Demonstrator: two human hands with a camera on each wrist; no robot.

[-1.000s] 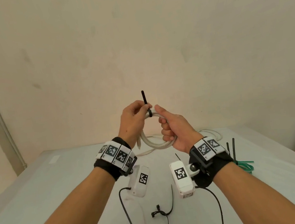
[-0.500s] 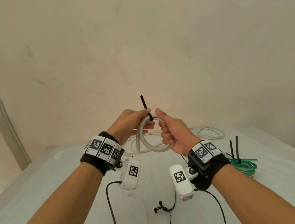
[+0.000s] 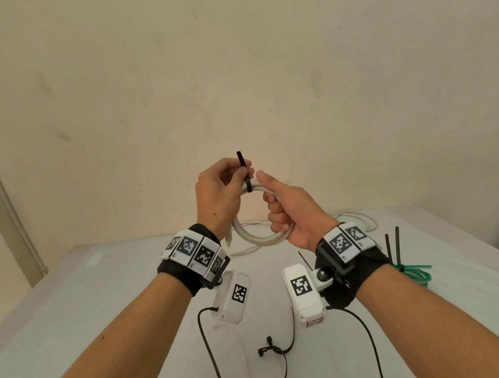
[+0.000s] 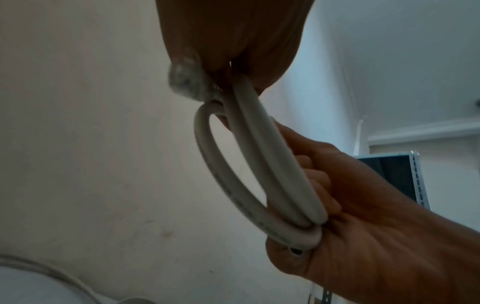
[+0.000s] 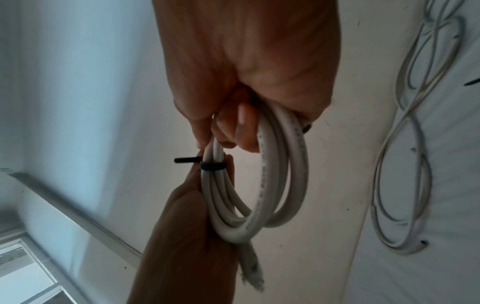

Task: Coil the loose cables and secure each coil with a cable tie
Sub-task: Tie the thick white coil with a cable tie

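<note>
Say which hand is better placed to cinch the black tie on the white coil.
Probably the left hand: it already pinches the cable tie by its tail, while the right hand grips the white coil.

white coil (image 3: pixel 258 237), black tie (image 3: pixel 246 173)

the counter (image 3: pixel 101 314) is pale grey-white, the wall (image 3: pixel 258 63) cream; a green cable coil (image 3: pixel 415 274) carries black ties (its far side hidden), and the wristbands (image 3: pixel 193 254) show black-and-white checker tags.
</note>
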